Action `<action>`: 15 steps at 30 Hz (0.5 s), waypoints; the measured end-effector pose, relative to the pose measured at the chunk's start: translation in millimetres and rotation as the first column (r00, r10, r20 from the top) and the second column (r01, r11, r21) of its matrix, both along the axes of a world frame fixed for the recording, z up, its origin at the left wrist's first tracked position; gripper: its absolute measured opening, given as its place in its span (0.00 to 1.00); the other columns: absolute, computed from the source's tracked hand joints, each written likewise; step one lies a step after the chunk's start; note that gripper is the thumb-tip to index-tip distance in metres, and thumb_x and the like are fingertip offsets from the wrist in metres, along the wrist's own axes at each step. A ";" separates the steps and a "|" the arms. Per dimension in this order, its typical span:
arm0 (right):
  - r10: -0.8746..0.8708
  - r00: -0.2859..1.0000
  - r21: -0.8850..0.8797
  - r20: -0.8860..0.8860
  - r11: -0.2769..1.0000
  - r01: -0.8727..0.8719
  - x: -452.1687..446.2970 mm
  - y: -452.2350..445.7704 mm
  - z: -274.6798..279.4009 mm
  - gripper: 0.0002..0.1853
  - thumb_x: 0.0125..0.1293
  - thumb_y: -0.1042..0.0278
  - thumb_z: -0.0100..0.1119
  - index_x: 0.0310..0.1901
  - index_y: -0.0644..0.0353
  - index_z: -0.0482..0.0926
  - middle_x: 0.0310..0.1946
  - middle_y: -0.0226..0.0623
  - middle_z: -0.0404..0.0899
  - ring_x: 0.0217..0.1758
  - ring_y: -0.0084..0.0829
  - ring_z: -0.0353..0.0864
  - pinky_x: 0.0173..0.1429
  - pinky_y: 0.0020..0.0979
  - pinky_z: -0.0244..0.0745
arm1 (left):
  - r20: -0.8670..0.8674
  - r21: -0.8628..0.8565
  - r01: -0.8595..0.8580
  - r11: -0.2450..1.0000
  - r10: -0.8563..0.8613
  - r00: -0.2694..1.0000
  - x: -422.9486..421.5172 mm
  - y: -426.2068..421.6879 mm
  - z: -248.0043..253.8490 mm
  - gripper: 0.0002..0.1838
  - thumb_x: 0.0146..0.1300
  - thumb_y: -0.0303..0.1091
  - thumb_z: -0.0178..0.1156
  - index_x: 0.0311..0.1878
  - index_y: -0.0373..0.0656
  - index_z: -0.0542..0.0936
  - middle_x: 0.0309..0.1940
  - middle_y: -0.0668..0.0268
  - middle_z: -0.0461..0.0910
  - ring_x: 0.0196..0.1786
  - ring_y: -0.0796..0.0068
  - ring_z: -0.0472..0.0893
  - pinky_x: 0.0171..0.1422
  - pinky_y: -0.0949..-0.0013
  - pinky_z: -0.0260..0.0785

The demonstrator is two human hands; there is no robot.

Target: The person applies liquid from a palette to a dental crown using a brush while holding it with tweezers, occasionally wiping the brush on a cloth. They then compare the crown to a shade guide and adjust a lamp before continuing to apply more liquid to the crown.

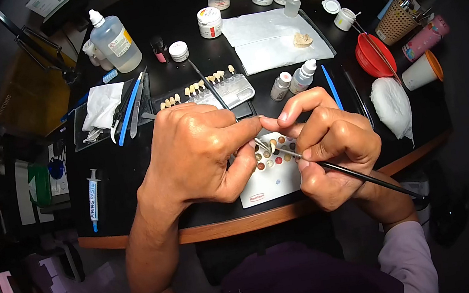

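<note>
My left hand (193, 152) is closed around a slim dark-handled tool (207, 83), which looks like tweezers. At its metal tip sits a small tooth-coloured crown (273, 146). My right hand (338, 141) pinches a fine brush (364, 177) with a long black handle, its tip at or very near the crown; contact cannot be made out. My two index fingertips meet above the crown. Below them lies a white palette card (270, 186) with several coloured wells, partly hidden by my hands. Behind my left hand is a shade guide (236, 92) with several tooth tabs.
Two small bottles (291, 81) stand behind my right hand. A red bowl (374, 55), white cup (419, 71) and wrapped white pad (392, 105) are at right. A large bottle (117, 43), tool tray (99, 114) and paste syringe (93, 196) are at left.
</note>
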State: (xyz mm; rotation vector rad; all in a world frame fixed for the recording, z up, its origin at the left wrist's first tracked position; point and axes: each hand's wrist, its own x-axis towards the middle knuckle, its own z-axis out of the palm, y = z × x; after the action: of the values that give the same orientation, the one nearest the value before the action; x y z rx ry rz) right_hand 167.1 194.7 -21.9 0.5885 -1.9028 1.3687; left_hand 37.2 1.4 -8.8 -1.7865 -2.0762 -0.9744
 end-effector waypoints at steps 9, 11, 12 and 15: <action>-0.005 1.000 0.005 0.023 1.000 0.005 1.6 -0.7 0.3 0.09 0.41 0.85 0.60 0.25 0.61 0.73 0.24 0.34 0.77 0.44 0.46 0.88 0.49 0.42 0.86 | -0.001 0.012 0.006 1.000 -0.006 1.000 -0.4 0.6 -0.6 0.20 0.44 0.31 0.66 0.42 0.45 0.94 0.14 0.69 0.74 0.17 0.67 0.74 0.25 0.63 0.64; 0.001 1.000 0.008 0.026 1.000 -0.001 1.6 -0.4 0.6 0.09 0.41 0.85 0.59 0.25 0.61 0.73 0.24 0.34 0.77 0.44 0.46 0.88 0.50 0.42 0.87 | 0.000 0.021 0.008 1.000 -0.008 1.000 -0.6 0.9 -0.8 0.19 0.43 0.31 0.66 0.42 0.45 0.94 0.14 0.69 0.74 0.17 0.67 0.74 0.25 0.63 0.64; 0.003 1.000 0.008 0.025 1.000 -0.003 1.5 -0.5 0.6 0.09 0.41 0.85 0.59 0.25 0.61 0.73 0.24 0.34 0.77 0.44 0.46 0.87 0.50 0.43 0.87 | 0.001 0.025 0.010 1.000 -0.010 1.000 -0.7 0.9 -0.8 0.19 0.43 0.31 0.66 0.42 0.44 0.94 0.14 0.69 0.74 0.17 0.67 0.74 0.25 0.63 0.64; 0.004 1.000 0.007 0.022 1.000 -0.004 1.3 -1.0 0.4 0.09 0.41 0.85 0.59 0.25 0.61 0.73 0.24 0.34 0.77 0.44 0.46 0.87 0.51 0.43 0.87 | -0.003 0.005 0.003 1.000 -0.003 1.000 -0.7 0.1 -0.6 0.19 0.44 0.31 0.66 0.41 0.44 0.94 0.14 0.69 0.74 0.17 0.67 0.74 0.25 0.63 0.64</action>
State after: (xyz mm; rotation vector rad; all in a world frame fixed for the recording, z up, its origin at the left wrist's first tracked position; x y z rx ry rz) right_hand 168.4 193.8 -21.6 0.5831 -1.9251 1.3766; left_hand 36.6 1.6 -9.5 -1.7882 -2.0683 -0.9763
